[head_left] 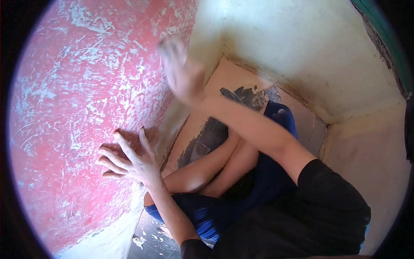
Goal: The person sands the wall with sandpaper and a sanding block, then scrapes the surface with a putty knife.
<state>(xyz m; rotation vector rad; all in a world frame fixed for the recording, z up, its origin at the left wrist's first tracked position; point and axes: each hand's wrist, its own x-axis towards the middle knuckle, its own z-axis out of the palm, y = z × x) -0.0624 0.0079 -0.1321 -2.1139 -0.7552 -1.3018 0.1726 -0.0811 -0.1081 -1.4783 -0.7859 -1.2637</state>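
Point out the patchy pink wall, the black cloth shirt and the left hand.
Patchy pink wall (64,112): head view, left part of its surface.
Black cloth shirt (280,220): head view, torso part.
Left hand (141,168): head view, back of the hand.

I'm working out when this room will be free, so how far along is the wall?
Looks partway. Pale scuffs already break up much of the red wall. In hand: the right hand is blurred near its edge, any tool unclear; the left hand is spread against it. Probably left: the more solid red areas, if they are to match.
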